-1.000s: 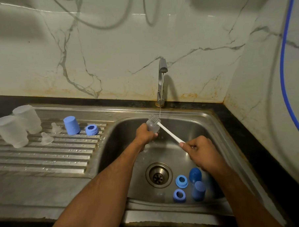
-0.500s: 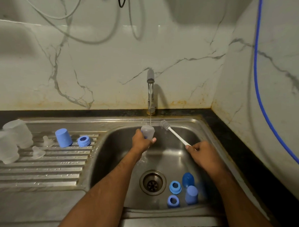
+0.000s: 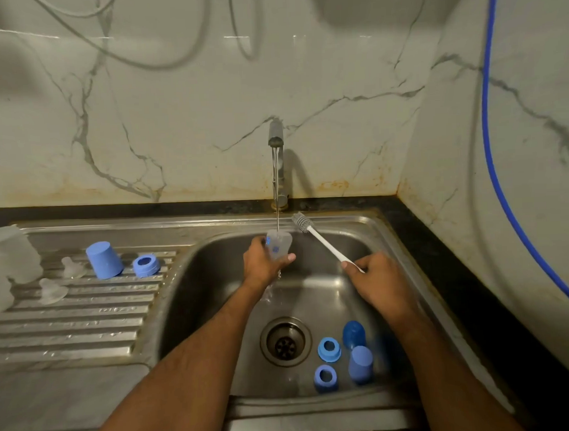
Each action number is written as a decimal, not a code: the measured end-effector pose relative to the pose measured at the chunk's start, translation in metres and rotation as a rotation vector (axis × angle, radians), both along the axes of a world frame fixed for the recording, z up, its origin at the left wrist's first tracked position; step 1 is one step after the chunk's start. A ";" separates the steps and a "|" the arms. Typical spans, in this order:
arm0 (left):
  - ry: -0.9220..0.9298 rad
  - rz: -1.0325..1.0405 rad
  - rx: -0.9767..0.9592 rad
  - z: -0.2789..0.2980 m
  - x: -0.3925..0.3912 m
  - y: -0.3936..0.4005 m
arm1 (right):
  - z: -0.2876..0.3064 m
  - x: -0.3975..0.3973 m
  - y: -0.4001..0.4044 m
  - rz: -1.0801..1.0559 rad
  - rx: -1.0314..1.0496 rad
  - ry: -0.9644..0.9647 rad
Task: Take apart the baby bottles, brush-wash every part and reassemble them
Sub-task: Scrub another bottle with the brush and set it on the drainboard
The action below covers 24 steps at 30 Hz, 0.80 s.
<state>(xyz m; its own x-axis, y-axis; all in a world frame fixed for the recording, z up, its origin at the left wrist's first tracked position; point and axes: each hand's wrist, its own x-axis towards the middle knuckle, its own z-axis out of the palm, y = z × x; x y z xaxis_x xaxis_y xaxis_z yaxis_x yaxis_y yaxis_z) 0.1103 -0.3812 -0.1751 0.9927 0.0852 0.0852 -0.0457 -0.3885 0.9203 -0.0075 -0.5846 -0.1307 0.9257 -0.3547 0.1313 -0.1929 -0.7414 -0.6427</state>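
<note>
Rinsing bottle (image 3: 279,245) in L hand (image 3: 262,265), under tap (image 3: 277,163)

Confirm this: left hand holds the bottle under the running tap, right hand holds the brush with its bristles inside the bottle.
Not quite. In the head view the brush bristles are outside, beside the bottle, not in it. The left hand does hold it under the tap; the right hand grips the brush.

Dim, warm light falls from above and behind; the tap (image 3: 277,163) throws a soft shadow toward 3 o'clock on the marble wall (image 3: 174,122). Faint glare streaks the wall at 11 o'clock. Wide-angle bending curves the edges, and detail is soft, blurriest at 9 o'clock.
</note>
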 end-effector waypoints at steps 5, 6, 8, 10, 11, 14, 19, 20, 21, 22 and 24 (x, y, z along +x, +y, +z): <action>-0.019 0.004 -0.072 -0.006 -0.003 0.003 | -0.007 0.000 0.004 0.017 -0.009 -0.023; -0.026 0.008 -0.084 -0.006 -0.003 0.002 | -0.008 0.000 0.003 0.016 -0.005 -0.028; -0.024 0.012 -0.133 -0.004 -0.005 0.002 | -0.008 0.000 0.001 0.011 0.001 -0.035; -0.001 0.020 -0.203 -0.003 -0.006 0.004 | -0.008 0.000 0.002 0.010 0.003 -0.039; 0.016 0.026 -0.240 -0.003 -0.006 0.006 | -0.007 0.000 0.003 0.013 -0.001 -0.042; 0.095 0.032 -0.369 -0.002 -0.006 0.012 | -0.007 0.001 0.004 0.018 -0.011 -0.046; 0.273 -0.022 -0.683 0.006 -0.007 0.020 | -0.004 0.001 0.007 0.017 -0.017 -0.036; 0.314 -0.036 -0.766 0.008 -0.008 0.022 | -0.004 0.001 0.008 0.019 -0.023 -0.034; 0.345 -0.047 -0.834 0.009 -0.008 0.025 | -0.003 0.000 0.008 0.020 -0.027 -0.033; 0.360 -0.060 -0.871 0.009 -0.008 0.026 | -0.003 0.000 0.008 0.019 -0.029 -0.034; 0.372 -0.093 -0.874 0.010 -0.009 0.028 | -0.003 0.000 0.007 0.015 -0.031 -0.038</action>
<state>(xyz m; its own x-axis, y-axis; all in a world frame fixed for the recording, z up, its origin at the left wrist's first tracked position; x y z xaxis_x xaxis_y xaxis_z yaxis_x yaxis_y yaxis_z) 0.1010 -0.3534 -0.1652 0.9493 -0.1114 -0.2938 0.3125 0.4337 0.8452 -0.0072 -0.5780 -0.1338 0.9250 -0.3360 0.1776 -0.1572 -0.7636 -0.6263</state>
